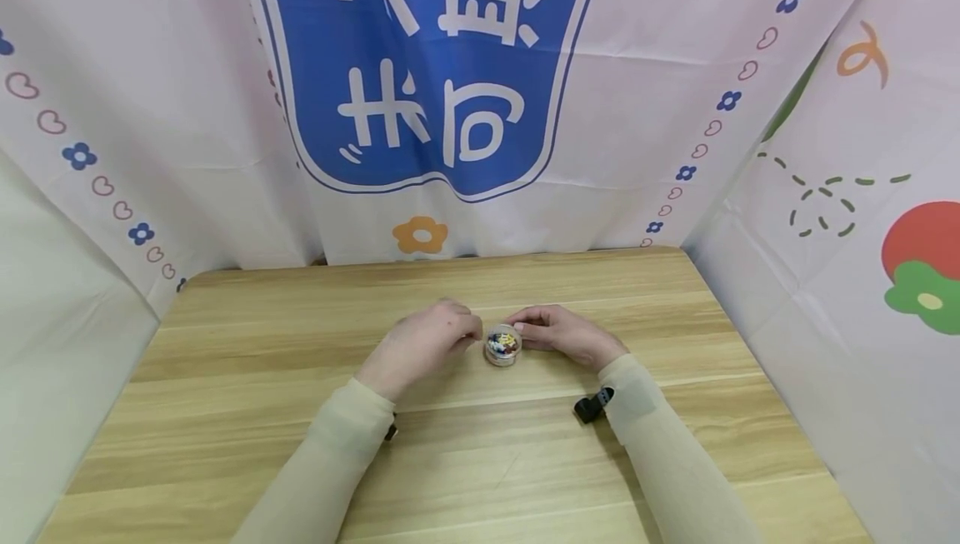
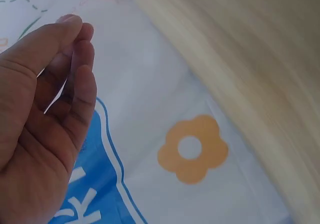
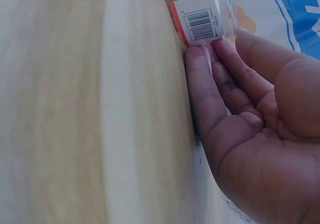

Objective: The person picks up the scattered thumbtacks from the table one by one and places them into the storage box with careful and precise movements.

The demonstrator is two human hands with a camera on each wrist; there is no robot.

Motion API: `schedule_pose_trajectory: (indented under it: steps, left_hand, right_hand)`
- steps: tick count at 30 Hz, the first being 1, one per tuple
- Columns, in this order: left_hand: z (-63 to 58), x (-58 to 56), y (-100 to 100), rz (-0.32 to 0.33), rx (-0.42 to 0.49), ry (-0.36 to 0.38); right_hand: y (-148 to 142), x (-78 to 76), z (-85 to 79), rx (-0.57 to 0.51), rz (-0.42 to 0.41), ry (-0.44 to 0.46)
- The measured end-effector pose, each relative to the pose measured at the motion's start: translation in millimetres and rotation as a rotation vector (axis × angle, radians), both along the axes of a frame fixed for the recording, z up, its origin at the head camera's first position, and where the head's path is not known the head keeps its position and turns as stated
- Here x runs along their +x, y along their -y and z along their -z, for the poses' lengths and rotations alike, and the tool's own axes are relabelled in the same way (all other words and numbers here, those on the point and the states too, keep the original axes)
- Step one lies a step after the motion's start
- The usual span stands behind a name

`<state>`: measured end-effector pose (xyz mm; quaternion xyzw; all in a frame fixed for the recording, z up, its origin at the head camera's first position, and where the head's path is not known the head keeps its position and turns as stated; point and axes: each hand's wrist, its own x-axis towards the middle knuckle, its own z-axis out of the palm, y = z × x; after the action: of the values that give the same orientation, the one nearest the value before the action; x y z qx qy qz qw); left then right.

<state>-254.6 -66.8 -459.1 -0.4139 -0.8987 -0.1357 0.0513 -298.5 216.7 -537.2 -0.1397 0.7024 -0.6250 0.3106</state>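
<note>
A small round clear jar [image 1: 502,352] stands upright near the middle of the table, with its top uncovered. Small white, yellow, blue and red pieces [image 1: 504,341], looking like push pins, fill it. In the right wrist view, a barcode label [image 3: 199,22] shows on the jar's side. My right hand [image 1: 566,334] touches the jar's right side with its fingertips, the thumb [image 3: 260,52] close to the rim. My left hand [image 1: 429,340] is just left of the jar, fingers bent. In the left wrist view, its thumb tip [image 2: 72,24] meets the index fingertip; nothing shows between them.
The wooden table [image 1: 247,377] has a printed white cloth [image 1: 615,119] hanging behind its far edge. More cloth walls stand on the left and right. A black strap end [image 1: 592,405] sticks out at the right wrist.
</note>
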Motion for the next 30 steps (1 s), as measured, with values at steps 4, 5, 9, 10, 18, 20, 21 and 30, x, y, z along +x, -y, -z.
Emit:
schedule_pose_trajectory:
  steps: [4,5,9,10,18,20,21,30]
  left_hand:
    - [-0.8,3.2,17,-0.013,-0.029,0.003]
    - [-0.7,4.1,21,-0.017,-0.038,0.009]
    - [0.3,7.5,36,-0.046,-0.088,0.045]
    - [0.8,8.2,40,-0.049,-0.099,0.055]
    - [3.7,13.1,60,-0.028,-0.159,0.087]
    - [3.3,15.0,65,-0.015,-0.164,0.096]
    - [3.0,16.1,68,-0.009,-0.169,0.105]
    - [0.1,24.6,89,0.099,-0.3,0.086]
  right_hand:
    - [0,0.4,-0.6,-0.004,-0.002,-0.003]
    - [0,0.4,-0.8,-0.005,-0.001,-0.004]
    - [0,0.6,-1.3,-0.002,0.004,0.0]
    - [0,0.7,-1.2,-0.001,0.003,-0.004]
    - [1,0.4,-2.0,0.011,0.004,0.012]
    - [2,0.7,-2.6,0.012,0.003,0.012]
    - [2,0.9,-2.9,0.011,0.002,0.011]
    - [2,1.1,-3.2,0.015,0.005,0.013]
